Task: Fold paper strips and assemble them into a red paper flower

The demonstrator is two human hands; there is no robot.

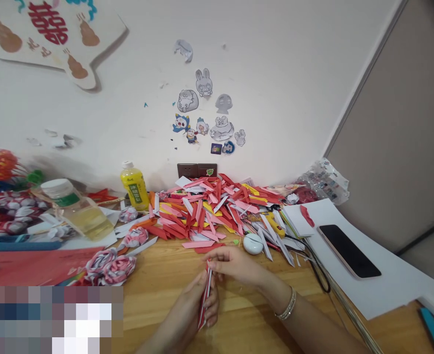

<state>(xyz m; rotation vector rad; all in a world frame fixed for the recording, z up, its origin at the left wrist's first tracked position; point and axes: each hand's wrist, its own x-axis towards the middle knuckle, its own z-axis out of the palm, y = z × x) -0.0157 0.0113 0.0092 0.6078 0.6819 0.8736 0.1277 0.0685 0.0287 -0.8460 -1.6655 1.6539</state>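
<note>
A folded red and white paper strip (203, 306) stands nearly upright between my hands over the wooden table. My left hand (198, 297) is closed round its lower part, thumb along the near side. At the strip's top end, my right hand (230, 265) pinches the paper between thumb and fingers. A large heap of folded paper strips (202, 211) in red, pink, white and yellow lies just beyond my hands. Several pink and white paper roses (109, 268) sit to the left.
A yellow drink bottle (134, 187) and a lidded jar of yellowish liquid (80, 211) stand at the left. To the right are a white mouse (253, 243), a yellow glue gun (275, 224), a bundle of thin sticks (350, 309), and a phone (350, 250) on white paper sheets (383, 292).
</note>
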